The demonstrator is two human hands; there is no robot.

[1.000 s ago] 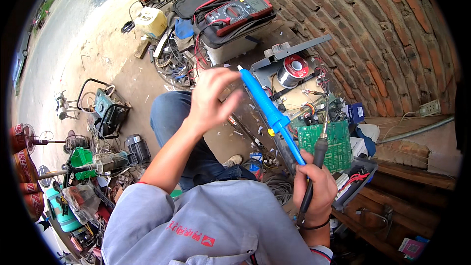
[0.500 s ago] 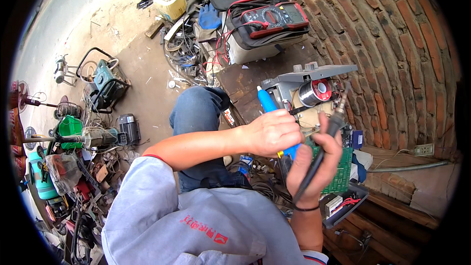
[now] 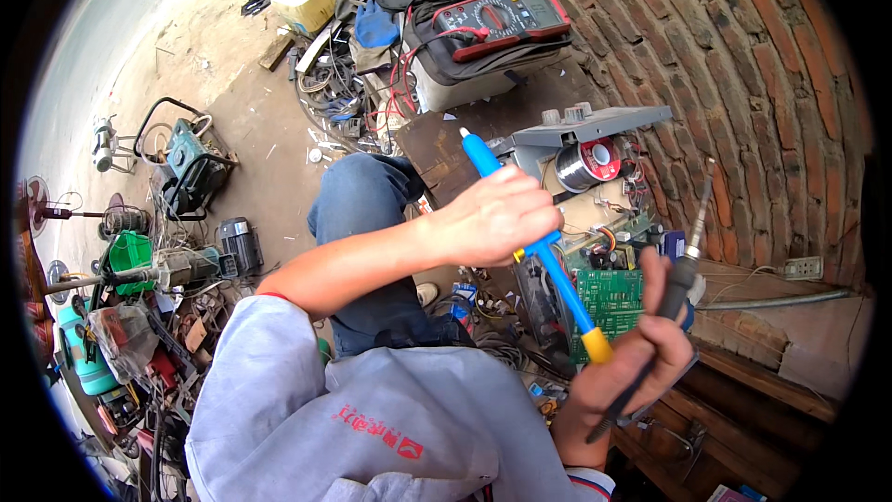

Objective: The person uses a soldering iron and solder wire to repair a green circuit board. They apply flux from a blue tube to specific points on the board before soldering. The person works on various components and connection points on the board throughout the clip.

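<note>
My left hand [image 3: 506, 214] is closed around a blue solder sucker [image 3: 481, 156], its pale tip pointing up and away to the left. Out of the fist, toward my right hand, runs the sucker's thin blue rod [image 3: 565, 293] with a yellow end cap [image 3: 596, 346]. My right hand [image 3: 641, 358] is closed loosely on a soldering iron [image 3: 683, 274], whose metal tip points up toward the brick wall. The right thumb is at the yellow cap. Below the rod lies a green circuit board [image 3: 609, 302]. A solder wire spool [image 3: 588, 165] sits beyond my hands.
A grey panel with knobs [image 3: 595, 123] stands behind the spool. Farther off, a red multimeter [image 3: 502, 23] rests on a tool bag [image 3: 455, 84]. The brick wall [image 3: 743, 130] rises at the right. Motors, cables and a generator [image 3: 193, 163] crowd the ground at left.
My right hand has moved down and right with the soldering iron, away from my left hand. The left hand has shifted slightly left; the sucker's rod and yellow cap now show.
</note>
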